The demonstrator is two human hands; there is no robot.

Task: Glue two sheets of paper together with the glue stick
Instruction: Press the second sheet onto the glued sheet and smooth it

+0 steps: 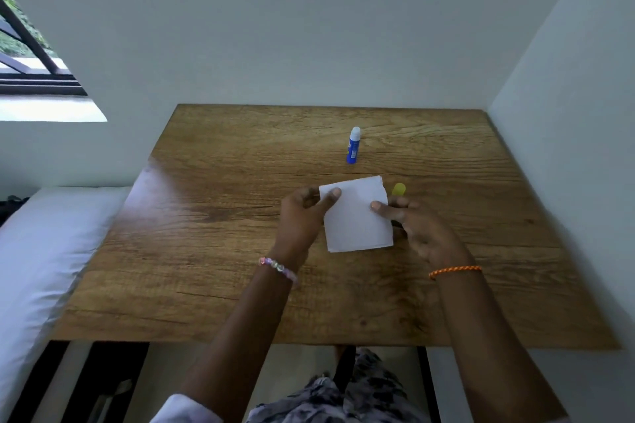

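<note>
Both forearms reach forward over the wooden table point(240, 251). The left hand point(299, 216) pinches the upper left edge of the white paper point(357, 216), thumb lying on top and fingers curled beneath. The right hand point(417, 228) grips the right edge, thumb pressed on the sheet. Whether this is 1 sheet or 2 stacked cannot be told. 1 blue glue stick point(353, 146) stands upright and uncapped farther back, its label unreadable. 1 yellow cap point(399, 189) sits just beyond the right fingers. Each wrist bears 1 bracelet.
</note>
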